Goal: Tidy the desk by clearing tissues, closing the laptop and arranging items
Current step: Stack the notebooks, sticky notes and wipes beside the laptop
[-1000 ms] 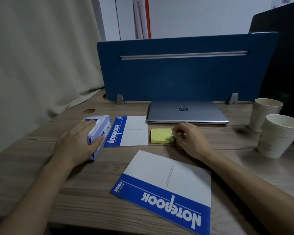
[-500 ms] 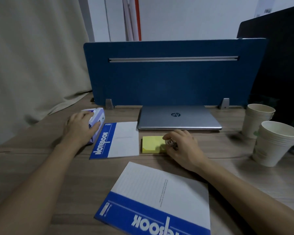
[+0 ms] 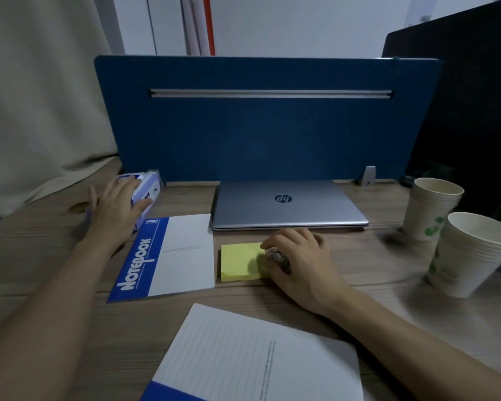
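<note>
My left hand (image 3: 117, 208) lies on a white and blue tissue pack (image 3: 146, 189) at the back left of the desk, close to the blue divider (image 3: 261, 134). My right hand (image 3: 301, 263) is curled around a small dark object (image 3: 278, 257) at the right edge of a yellow sticky-note pad (image 3: 240, 261). A closed silver laptop (image 3: 287, 205) lies flat just behind the pad. One blue and white notebook (image 3: 168, 257) lies left of the pad. A second notebook (image 3: 255, 360) lies near the front edge.
Two stacks of paper cups (image 3: 428, 209) (image 3: 469, 256) stand at the right. A dark monitor (image 3: 460, 105) rises at the far right behind them. A beige curtain (image 3: 41, 96) hangs on the left. The wooden desk (image 3: 41, 256) has a round cable hole at the back left.
My left hand has slid the tissue pack away from me toward the divider. My right hand stays at the sticky-note pad. The head camera has tilted and moved closer.
</note>
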`<state>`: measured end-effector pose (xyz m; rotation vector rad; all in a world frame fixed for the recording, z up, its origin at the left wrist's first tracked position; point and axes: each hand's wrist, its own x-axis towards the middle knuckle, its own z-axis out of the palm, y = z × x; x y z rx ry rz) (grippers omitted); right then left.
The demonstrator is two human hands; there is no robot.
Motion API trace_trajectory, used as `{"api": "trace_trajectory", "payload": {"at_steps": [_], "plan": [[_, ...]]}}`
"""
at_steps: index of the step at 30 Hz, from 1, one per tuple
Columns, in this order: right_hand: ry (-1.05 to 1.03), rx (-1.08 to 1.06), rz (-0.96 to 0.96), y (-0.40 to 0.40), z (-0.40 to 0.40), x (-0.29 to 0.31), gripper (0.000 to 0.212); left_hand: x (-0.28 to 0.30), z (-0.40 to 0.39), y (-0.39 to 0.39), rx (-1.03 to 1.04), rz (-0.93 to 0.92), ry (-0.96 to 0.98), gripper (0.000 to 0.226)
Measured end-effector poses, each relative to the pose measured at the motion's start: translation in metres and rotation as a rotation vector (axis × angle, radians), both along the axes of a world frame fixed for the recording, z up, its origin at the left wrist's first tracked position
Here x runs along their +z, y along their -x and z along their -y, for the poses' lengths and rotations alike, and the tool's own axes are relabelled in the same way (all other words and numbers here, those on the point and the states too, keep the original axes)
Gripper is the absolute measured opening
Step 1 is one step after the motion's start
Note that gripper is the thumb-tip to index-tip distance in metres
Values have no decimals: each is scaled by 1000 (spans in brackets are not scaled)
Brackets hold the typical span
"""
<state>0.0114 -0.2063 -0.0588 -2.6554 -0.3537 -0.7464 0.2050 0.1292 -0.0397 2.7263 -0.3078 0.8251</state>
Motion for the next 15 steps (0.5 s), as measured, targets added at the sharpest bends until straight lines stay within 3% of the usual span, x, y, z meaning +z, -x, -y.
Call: {"api": "trace_trajectory", "payload": {"at_steps": [6,10,15], "plan": [[-3,8,-17,3,0,5,34,-6,-6,41,-87,-45,107,57],[-14,18,-25,3,4,6,27,-8,-9,79,-253,-288,318,66],[-28,4,-18,10,6,8,24,-10,-6,125,-336,-471,79,86]]}}
